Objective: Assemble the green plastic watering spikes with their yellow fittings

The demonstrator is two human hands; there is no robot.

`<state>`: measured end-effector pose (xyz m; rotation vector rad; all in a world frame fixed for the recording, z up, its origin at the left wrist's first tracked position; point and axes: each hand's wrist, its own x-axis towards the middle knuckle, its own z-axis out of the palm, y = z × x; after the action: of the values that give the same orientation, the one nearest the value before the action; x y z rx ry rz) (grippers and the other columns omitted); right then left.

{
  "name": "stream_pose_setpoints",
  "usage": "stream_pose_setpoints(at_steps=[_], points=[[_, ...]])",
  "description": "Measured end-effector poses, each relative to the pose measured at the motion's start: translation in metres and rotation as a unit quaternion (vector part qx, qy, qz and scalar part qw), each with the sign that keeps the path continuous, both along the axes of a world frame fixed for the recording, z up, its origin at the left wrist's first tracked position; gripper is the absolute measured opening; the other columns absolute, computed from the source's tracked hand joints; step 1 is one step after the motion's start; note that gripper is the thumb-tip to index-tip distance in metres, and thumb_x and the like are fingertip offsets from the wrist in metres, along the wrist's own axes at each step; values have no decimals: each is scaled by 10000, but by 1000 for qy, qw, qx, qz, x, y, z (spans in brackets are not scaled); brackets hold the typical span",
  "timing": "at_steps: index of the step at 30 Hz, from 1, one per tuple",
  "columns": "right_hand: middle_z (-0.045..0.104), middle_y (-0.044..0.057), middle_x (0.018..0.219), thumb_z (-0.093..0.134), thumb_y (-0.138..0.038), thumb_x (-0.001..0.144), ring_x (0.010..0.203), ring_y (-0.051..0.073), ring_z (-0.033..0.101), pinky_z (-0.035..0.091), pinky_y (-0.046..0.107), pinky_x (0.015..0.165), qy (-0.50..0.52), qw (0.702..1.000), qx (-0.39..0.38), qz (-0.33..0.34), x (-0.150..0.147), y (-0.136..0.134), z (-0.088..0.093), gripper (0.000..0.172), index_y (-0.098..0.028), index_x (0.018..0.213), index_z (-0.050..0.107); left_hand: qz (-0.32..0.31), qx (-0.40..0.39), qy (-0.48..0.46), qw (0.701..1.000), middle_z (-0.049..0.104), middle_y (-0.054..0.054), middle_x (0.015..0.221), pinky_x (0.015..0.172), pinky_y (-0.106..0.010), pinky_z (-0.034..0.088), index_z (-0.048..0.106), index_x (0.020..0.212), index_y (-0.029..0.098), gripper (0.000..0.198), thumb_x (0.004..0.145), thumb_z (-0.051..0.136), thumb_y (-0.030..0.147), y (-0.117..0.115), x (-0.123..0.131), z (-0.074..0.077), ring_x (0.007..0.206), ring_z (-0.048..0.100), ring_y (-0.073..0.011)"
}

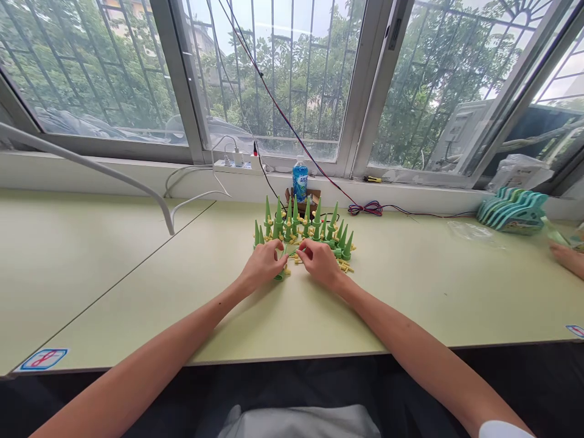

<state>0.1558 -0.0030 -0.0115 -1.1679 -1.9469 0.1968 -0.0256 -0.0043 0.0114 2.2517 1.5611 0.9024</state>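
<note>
My left hand [262, 264] is closed around a green plastic spike [279, 277], whose round base shows below the fingers with a bit of yellow beside it. Close by on the right, the thumb and fingertips of my right hand [322, 261] are pinched together; whatever they hold is too small to make out. Behind both hands stand several green cone-shaped spikes [278, 214], points up, many with small yellow valve-like parts on them. Loose yellow pieces [345, 266] lie beside my right hand, and some green parts lie on their sides there.
Against the window wall stands a bottle of blue liquid [300, 180] by a small brown box. Coiled red and blue wire [367, 208] lies to its right. Farther right are teal plastic items [513, 210] and another person's hand [568, 258]. A white cable [137, 182] arches across the left.
</note>
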Motion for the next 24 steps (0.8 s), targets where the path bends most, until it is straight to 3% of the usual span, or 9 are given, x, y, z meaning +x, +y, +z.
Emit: stream_pose_setpoints(at_steps=[7,13,24], points=[[601,28,767,598,-167,857,716,148,517,395,261,684,-41,999,-3,34,0,1,1,64,-167,806,636,57,14,67,996,633,-33,650,529,-271,273,648,932,216,204,838,532,355,0,-1,-1,637,577,-211],[623,80,931,649,-142,840,951,212,521,425,340,856,-69,996,-4,47,0,2,-1,94,-157,923,690,66,25,44,996,609,-17,602,524,-267,266,641,850,221,218,864,499,387,-2,0,4,584,546,-190],[643,87,949,607,-115,856,905,207,500,426,349,832,-105,992,-20,62,1,1,1,182,-166,986,723,-2,69,-55,996,484,37,503,541,-259,308,627,756,196,253,864,517,397,-4,6,5,487,428,-124]])
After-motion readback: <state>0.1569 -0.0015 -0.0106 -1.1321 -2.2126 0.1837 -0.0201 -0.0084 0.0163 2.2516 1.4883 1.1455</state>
